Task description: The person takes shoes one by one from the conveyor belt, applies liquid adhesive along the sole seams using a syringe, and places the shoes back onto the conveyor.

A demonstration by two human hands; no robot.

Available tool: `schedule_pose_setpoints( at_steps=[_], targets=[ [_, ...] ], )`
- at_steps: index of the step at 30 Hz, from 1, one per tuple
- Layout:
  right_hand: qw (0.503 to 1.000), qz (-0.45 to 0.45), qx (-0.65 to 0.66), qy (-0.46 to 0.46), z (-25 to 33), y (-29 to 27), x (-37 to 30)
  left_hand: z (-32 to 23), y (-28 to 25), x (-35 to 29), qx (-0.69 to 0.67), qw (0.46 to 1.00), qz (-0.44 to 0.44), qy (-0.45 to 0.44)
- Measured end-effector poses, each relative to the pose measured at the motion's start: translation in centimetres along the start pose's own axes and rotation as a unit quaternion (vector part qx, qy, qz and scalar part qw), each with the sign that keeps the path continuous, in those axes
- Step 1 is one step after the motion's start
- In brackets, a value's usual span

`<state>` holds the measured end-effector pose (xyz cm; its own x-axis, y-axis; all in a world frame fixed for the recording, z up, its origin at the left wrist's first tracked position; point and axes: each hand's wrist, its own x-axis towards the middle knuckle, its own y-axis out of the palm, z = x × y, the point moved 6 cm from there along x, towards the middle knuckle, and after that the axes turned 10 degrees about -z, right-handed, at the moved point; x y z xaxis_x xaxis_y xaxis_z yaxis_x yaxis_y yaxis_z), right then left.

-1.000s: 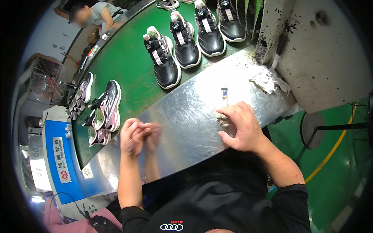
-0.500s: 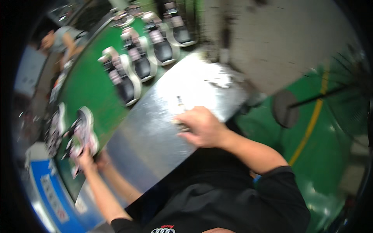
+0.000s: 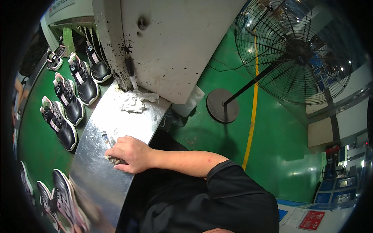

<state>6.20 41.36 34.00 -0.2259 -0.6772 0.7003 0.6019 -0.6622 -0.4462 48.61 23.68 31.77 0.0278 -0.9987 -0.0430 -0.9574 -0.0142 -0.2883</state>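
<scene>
My right hand [image 3: 131,154] is closed just above the metal worktop [image 3: 99,173]. A slim pen-like stick [image 3: 106,139], pale with a dark end, sticks up from the fist. Under the curled fingers a small greyish lump [image 3: 113,159] shows; I cannot make out what it is. At the lower left, a black and pink sneaker [image 3: 65,196] is tilted on end beside the worktop, with a second sneaker [image 3: 44,192] next to it. My left hand does not show; only a blurred skin-coloured smear appears on the metal near the sneaker.
Several black sneakers [image 3: 64,132] with pink straps line the green belt [image 3: 29,136] at left. A crumpled white cloth [image 3: 134,101] lies at the worktop's far end, against a stained machine panel [image 3: 163,46]. A standing fan [image 3: 299,52] is on the right.
The view has swung to the right, bringing the whole fan in and taking my left hand, which gripped a pink sneaker, out of sight. My right hand stays closed over the worktop.
</scene>
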Motion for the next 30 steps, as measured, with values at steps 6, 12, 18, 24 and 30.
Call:
schedule_pose_setpoints(
  at_steps=[6,12,18,24,30],
  targets=[
    [0.992,0.022,0.08,0.093,-1.0,0.0,-0.3,-2.2,3.2,-7.3,0.028,0.993,0.102,0.043],
    [0.963,0.029,0.161,0.215,-1.4,-2.0,-1.5,4.5,0.9,6.1,-0.176,0.984,0.035,0.011],
    [0.938,0.028,0.208,0.274,-2.9,-1.4,-2.7,4.5,4.9,11.2,-0.151,0.961,0.211,-0.097],
    [0.898,0.06,0.266,0.344,-1.3,-3.7,-2.9,0.1,8.5,9.4,-0.018,0.999,0.012,-0.028],
    [0.862,0.069,0.358,0.351,1.2,-2.7,-1.3,-10.4,12.6,2.0,-0.169,0.976,0.133,0.045]
  ],
)
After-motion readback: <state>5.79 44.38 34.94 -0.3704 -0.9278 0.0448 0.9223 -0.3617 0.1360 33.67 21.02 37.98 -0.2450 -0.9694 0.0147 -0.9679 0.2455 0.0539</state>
